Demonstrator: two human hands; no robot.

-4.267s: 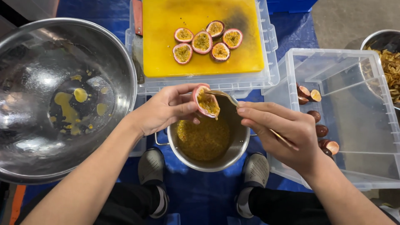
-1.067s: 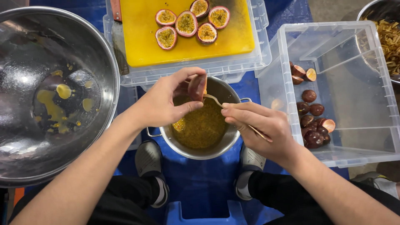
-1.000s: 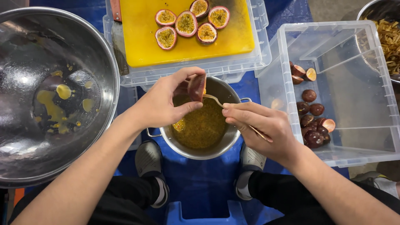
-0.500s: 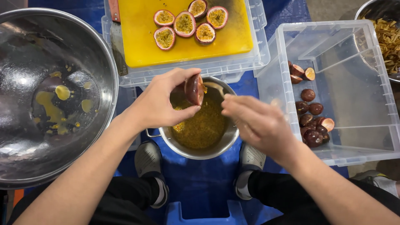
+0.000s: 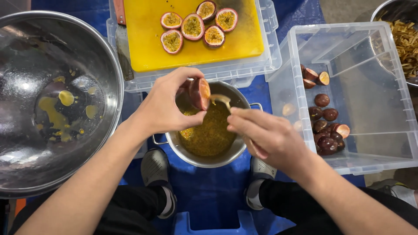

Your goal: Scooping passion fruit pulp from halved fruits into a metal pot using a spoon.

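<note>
My left hand (image 5: 167, 106) holds a halved passion fruit (image 5: 200, 93) tilted on its side above a small steel pot (image 5: 209, 152) full of yellow seedy pulp. My right hand (image 5: 265, 137) grips a metal spoon (image 5: 221, 100) whose bowl touches the cut face of that half. Several more cut halves (image 5: 193, 25) lie face up on a yellow cutting board (image 5: 152, 48) just beyond the pot.
A big steel bowl (image 5: 26, 52) smeared with juice sits at the left. A clear plastic bin (image 5: 370, 152) at the right holds scraped shells (image 5: 326, 130). Another steel bowl (image 5: 405, 39) with dry strips is at the far right. My feet flank the pot on blue sheeting.
The fruit half has turned from face up to edge-on over the pot. My right hand has brought the spoon against its cut face.
</note>
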